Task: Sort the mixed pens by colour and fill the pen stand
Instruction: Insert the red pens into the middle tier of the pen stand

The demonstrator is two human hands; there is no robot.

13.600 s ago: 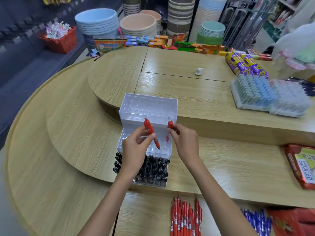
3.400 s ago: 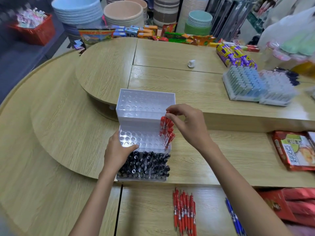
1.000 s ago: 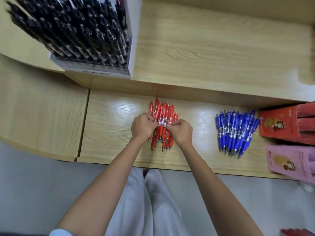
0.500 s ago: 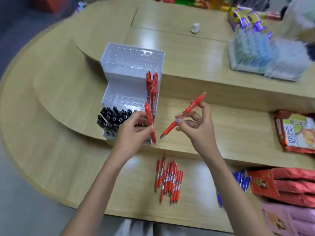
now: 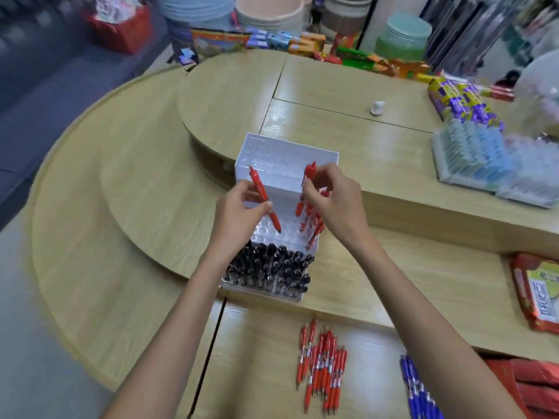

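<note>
- Head view: red pen (image 5: 262, 196) is pinched in left grip (image 5: 239, 216), tip down over middle tier of pen stand (image 5: 287, 154).
- Second red pen (image 5: 306, 186) is pinched in right grip (image 5: 335, 204), beside seated red pens (image 5: 313, 220).
- Front tier is filled with black pens (image 5: 269, 267).

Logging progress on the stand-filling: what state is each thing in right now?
left hand: grips a red pen, tip down over the middle tier.
right hand: pinches a second red pen, tip down, beside the stood red pens.
stand: upright; front tier packed with black pens, top tier bare.
stood red pens: a few, at the middle tier's right edge.
red pile: lying loose on the lowest shelf.
blue pens: lying right of it.
</note>
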